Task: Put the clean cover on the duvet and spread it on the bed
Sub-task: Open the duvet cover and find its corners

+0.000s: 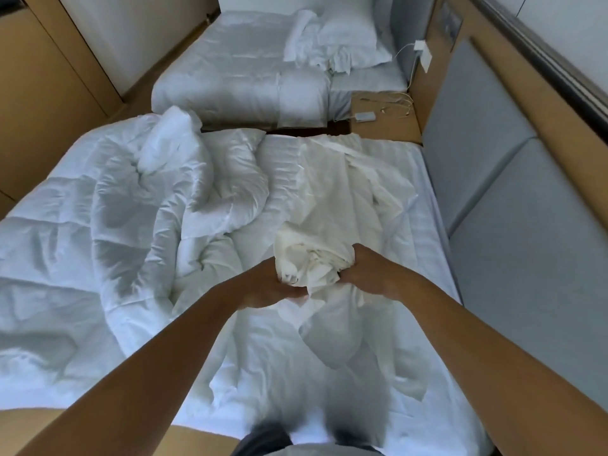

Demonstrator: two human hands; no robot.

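A cream-white duvet cover (348,192) lies rumpled across the right half of the near bed (431,225). Both of my hands hold a bunched wad of that cover above the mattress. My left hand (266,287) grips it from the left and below; my right hand (365,274) clamps it from the right. A loose tail of the cover hangs down under my hands. The bare white quilted duvet (108,232) is heaped on the left half of the bed, partly hanging over its left edge.
A second bed (243,77) with pillows and crumpled linen stands beyond a narrow gap. A wooden nightstand (385,126) with a charger and cables sits at the back right. A padded grey headboard (493,179) lines the right side. Wooden floor lies at left.
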